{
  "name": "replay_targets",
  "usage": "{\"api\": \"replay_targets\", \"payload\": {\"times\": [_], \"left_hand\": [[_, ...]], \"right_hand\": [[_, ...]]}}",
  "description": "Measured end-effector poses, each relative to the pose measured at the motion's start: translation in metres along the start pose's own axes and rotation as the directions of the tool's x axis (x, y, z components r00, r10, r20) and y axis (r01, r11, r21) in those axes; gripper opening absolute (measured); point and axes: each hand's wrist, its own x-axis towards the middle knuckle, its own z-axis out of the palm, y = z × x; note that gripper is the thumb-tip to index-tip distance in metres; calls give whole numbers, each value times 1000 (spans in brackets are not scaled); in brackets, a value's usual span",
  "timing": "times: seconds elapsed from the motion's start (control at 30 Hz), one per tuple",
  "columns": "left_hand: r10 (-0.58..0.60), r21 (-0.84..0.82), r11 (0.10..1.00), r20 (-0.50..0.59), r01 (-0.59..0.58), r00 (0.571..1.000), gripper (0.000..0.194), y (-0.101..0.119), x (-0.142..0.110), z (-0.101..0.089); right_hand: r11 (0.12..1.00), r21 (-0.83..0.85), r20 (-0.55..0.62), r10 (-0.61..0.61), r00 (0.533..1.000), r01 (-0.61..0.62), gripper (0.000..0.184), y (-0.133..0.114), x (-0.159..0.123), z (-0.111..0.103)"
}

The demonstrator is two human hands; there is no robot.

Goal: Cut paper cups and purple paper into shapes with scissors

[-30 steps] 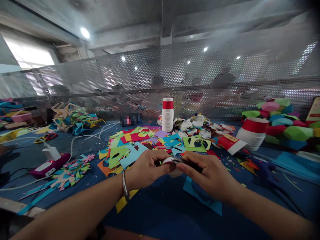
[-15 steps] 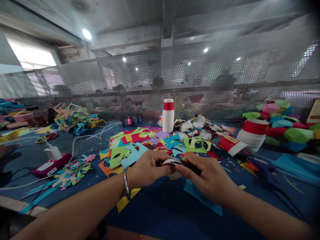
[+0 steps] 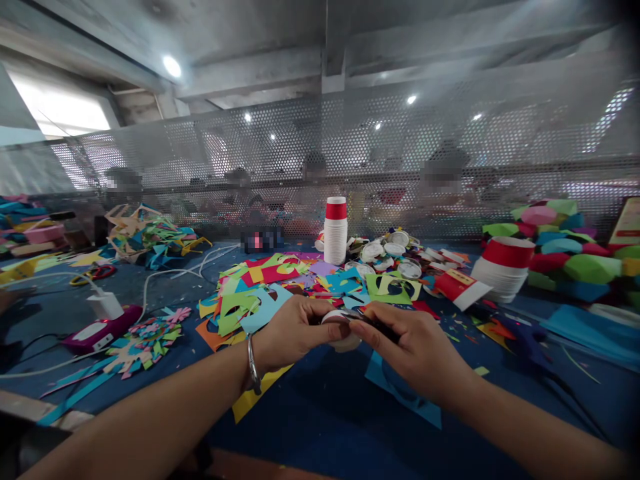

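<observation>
My left hand (image 3: 293,330), with a metal bangle on the wrist, is closed around a small white round piece (image 3: 341,326) that looks like a paper cup part, held just above the blue table (image 3: 325,427). Meeting it from the right, my right hand (image 3: 417,347) pinches a dark, thin tool (image 3: 383,326) against that white piece; I cannot tell what the tool is. A blue paper sheet (image 3: 400,393) lies under my right hand. Cut coloured paper scraps (image 3: 260,293) spread just beyond both hands.
A tall stack of red-and-white paper cups (image 3: 335,230) stands behind the scraps, with loose white lids (image 3: 395,257) and another cup stack (image 3: 505,267) to the right. A pink device with a white plug (image 3: 100,323) sits left. A perforated screen (image 3: 350,153) backs the table; people sit beyond it.
Both hands have shifted slightly up and away with the white piece still between them; the grip looks the same.
</observation>
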Motion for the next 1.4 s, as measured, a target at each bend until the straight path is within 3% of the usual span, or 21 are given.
{"api": "replay_targets", "payload": {"times": [0.17, 0.37, 1.03, 1.2, 1.4], "left_hand": [[0, 31, 1000, -18, 1, 1000, 26, 2, 0, 0], [-11, 13, 1000, 34, 10, 999, 32, 1, -1, 2], [-39, -18, 999, 2, 39, 999, 22, -4, 3, -2], [-74, -9, 997, -79, 74, 994, 26, -5, 3, -4], [-101, -73, 993, -109, 93, 989, 30, -6, 2, -3]], "right_hand": [[999, 28, -3, 21, 1000, -21, 40, 0, 0, 3], [996, 85, 9, 8, 1000, -9, 35, 0, 1, 6], [979, 196, -36, 68, 997, -60, 37, 4, 3, 9], [907, 392, -126, 219, 968, -154, 44, 11, 10, 4], [793, 570, 56, 225, 973, -216, 40, 10, 13, 8]]}}
